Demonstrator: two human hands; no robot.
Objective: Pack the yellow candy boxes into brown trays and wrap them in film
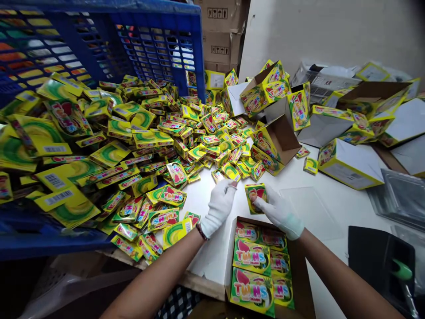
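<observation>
My right hand [280,212], in a white glove, grips a small yellow-green TWINS candy box [256,197] above the white table. My left hand [218,207], also gloved, has its fingers curled together beside the near edge of a heap of the same boxes [212,146]; whether anything is between them cannot be made out. Below my hands stands an open brown carton [300,283], holding rows of TWINS boxes [251,256] with their printed faces up.
A blue plastic crate [195,53] lies tipped at the left, its small boxes spilling onto the table [204,261]. Several open display cartons [275,141] stand at the back right. Clear plastic trays [398,199] and a black dustpan-like object [372,257] lie at the right.
</observation>
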